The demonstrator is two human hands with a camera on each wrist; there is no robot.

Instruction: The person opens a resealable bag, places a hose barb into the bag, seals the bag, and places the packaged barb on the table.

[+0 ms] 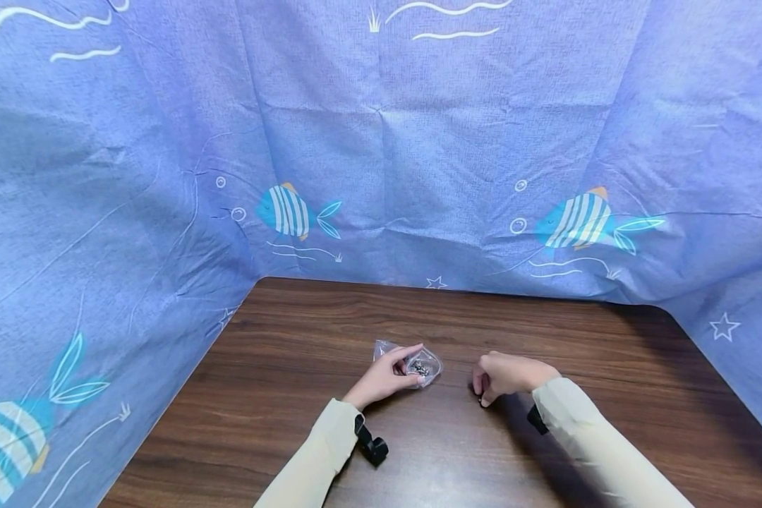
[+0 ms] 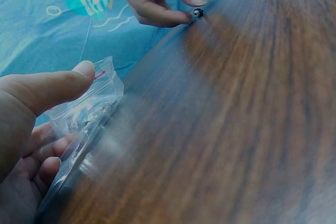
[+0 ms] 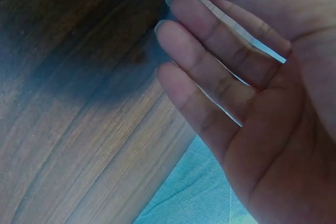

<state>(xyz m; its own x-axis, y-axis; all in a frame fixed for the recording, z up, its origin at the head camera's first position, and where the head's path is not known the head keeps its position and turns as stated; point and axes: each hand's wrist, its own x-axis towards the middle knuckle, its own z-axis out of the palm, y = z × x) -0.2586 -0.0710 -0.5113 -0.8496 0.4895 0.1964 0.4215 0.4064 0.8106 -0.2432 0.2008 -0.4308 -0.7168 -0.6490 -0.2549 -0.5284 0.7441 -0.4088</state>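
A clear zip bag with small metal pieces inside lies on the table in the head view. My left hand holds it, with the thumb on one side and the fingers on the other. In the left wrist view a red line marks the bag near its opening. To the right of it, my right hand is low over the tabletop. Thumb and index finger pinch a small dark metal piece at their tips; its exact kind is too small to tell. The right wrist view shows this hand's other fingers loosely bent, the piece hidden.
The dark wood-grain table spreads around both hands. A blue cloth with printed fish hangs along its back and left edges. Black wrist bands show below the cream sleeves.
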